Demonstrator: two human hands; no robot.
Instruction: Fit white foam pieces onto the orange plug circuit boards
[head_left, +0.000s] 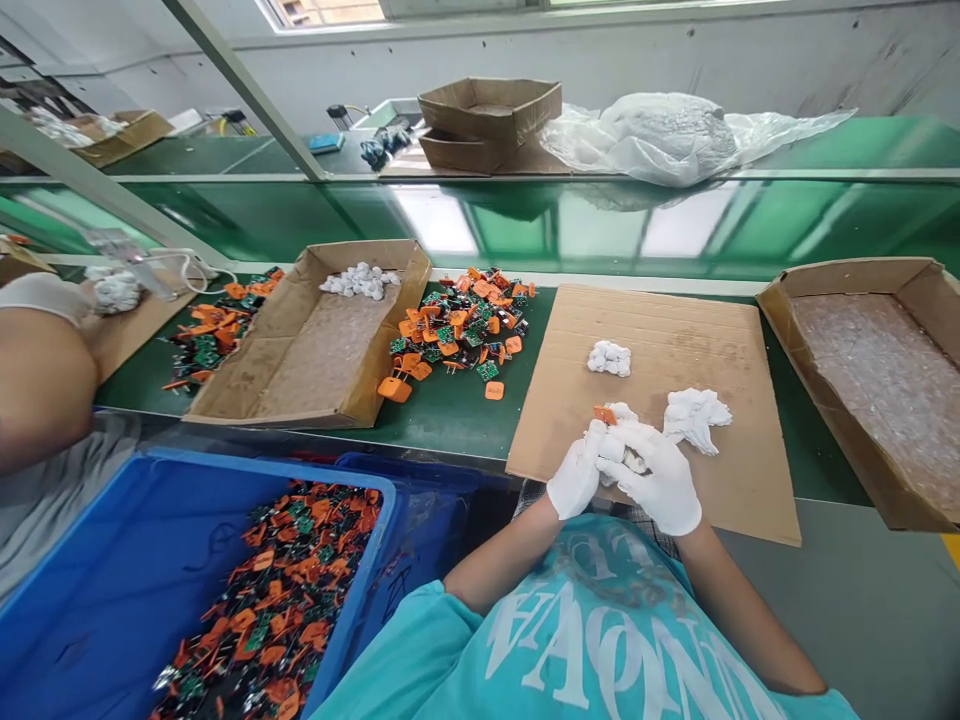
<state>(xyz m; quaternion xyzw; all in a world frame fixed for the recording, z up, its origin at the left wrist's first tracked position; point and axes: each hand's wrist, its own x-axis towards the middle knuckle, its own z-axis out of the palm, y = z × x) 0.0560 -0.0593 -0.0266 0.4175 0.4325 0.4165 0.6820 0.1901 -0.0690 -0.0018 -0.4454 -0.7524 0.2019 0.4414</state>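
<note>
Both my hands wear white gloves and meet above a cardboard sheet (555,400). My left hand (576,478) is closed on a small orange circuit-board part (604,414), whose orange face shows above the fingertips. Fingers curled, my right hand (661,482) presses close against it, with a lump of soft white putty-like material (622,411) at its fingertips. The gloves hide most of what lies between them. On the sheet, a small white lump (610,358) sits beyond my hands, and a larger ragged white lump (696,418) lies to their right.
Orange-and-green board parts (465,325) are heaped left of the sheet. Beyond them stands a cardboard tray (300,345) holding white pellets; another lined tray (885,350) is at right. A blue bin (150,560) holds many parts. At far left is a co-worker's arm (45,380).
</note>
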